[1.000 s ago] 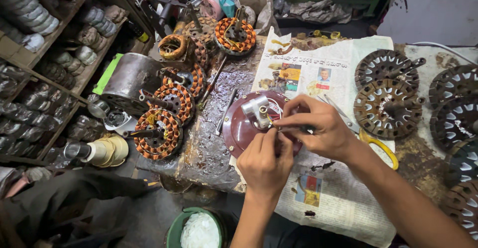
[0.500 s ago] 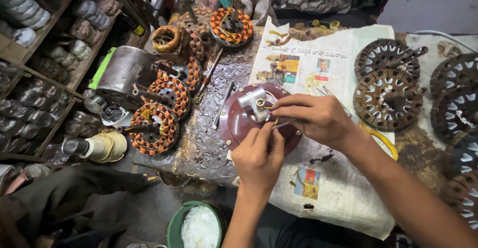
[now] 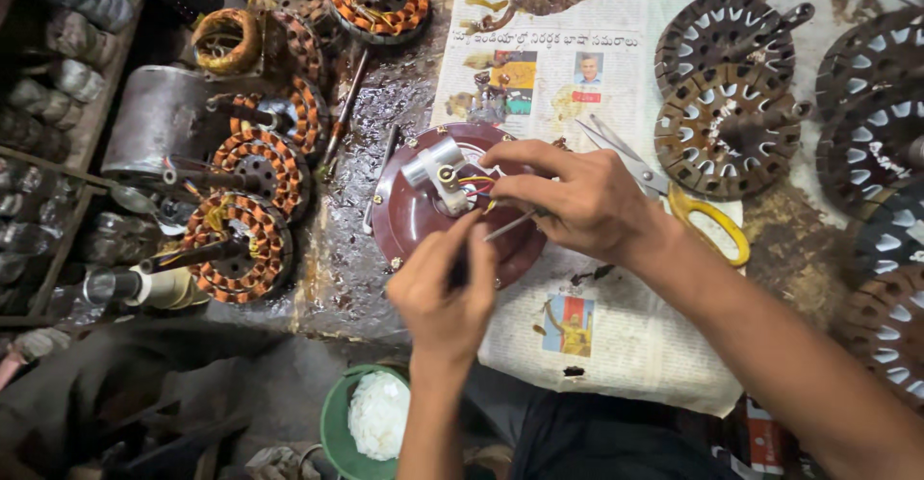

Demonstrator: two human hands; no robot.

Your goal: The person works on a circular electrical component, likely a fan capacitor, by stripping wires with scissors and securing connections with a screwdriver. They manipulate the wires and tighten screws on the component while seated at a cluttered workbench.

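A round maroon motor cover [image 3: 409, 225] lies on a newspaper [image 3: 616, 345] at the bench edge. A grey cylinder part [image 3: 430, 162] stands on it, with red and yellow wires [image 3: 476, 187] beside it. My right hand [image 3: 577, 201] reaches in from the right and pinches those wires with its fingertips. My left hand [image 3: 445, 292] comes up from below and grips a dark-handled screwdriver. The screwdriver's thin metal shaft [image 3: 510, 227] slants under my right hand.
Several copper-wound stators [image 3: 252, 244] sit on shafts at the left, beside a grey metal housing [image 3: 159, 119]. Slotted metal rotors [image 3: 727, 129] fill the right side. Yellow-handled scissors [image 3: 712, 225] lie by my right wrist. A green bowl of white material [image 3: 371, 417] is below the bench.
The view has shifted slightly. Both hands stay at the maroon cover; my right fingers have settled on the wires and my left hand has edged up with the screwdriver.
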